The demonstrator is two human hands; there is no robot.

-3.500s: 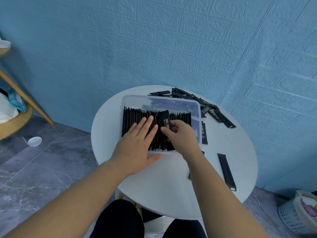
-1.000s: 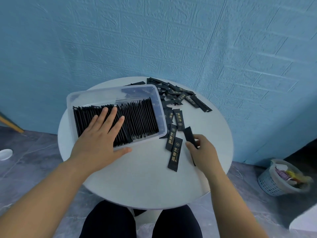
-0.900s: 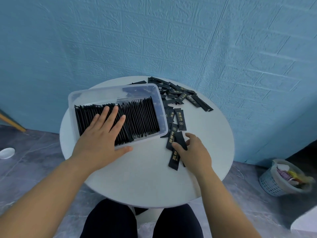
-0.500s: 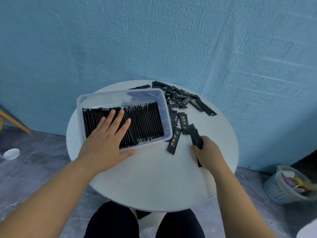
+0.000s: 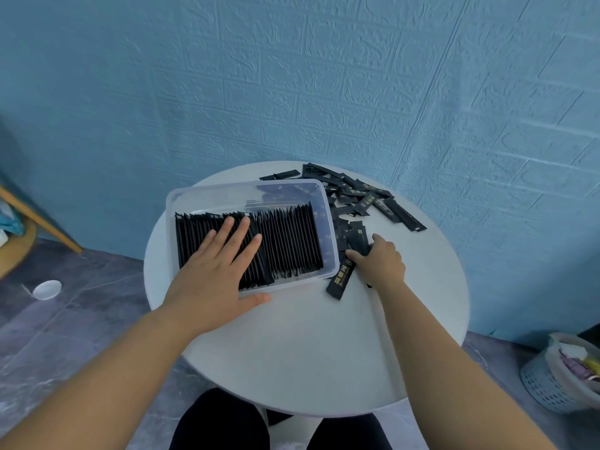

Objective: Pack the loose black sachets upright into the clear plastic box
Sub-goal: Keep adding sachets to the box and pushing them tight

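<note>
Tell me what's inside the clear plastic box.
Upright black sachets in a row, with bare space along the far wall of the clear plastic box. The left hand rests flat on them, hiding those beneath.

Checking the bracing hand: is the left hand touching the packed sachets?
Touching. Head view: the left hand lies flat, straight fingers resting atop the upright sachets.

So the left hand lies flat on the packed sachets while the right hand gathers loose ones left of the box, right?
Not left: the head view shows the loose sachets right of the clear box, where the right hand grips some. The rest stands.
</note>
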